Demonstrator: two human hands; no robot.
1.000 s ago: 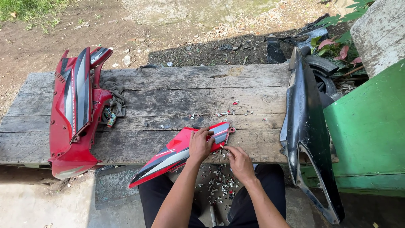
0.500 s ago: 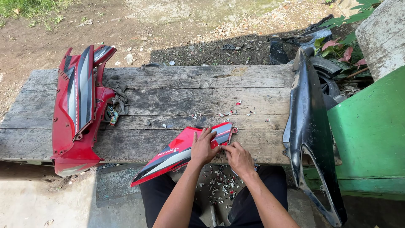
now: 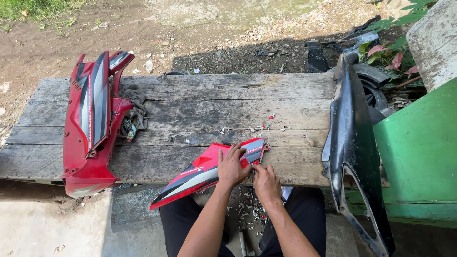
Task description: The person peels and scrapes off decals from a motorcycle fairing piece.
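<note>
Both hands on the red panel (image 3: 204, 173)

Left hand (image 3: 233, 166) lies spread flat, pressing the panel; right hand (image 3: 265, 183), just beside it, fingers curled, pinching at the panel's edge.

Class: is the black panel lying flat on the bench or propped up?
Propped up: the black panel stands on edge, leaning against the wooden bench's right end.

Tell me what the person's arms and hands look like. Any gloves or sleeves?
No gloves and no sleeves in view. Both forearms are bare down to the left hand and the right hand. No watch or rings show. Below them, the legs are in black trousers.
</note>
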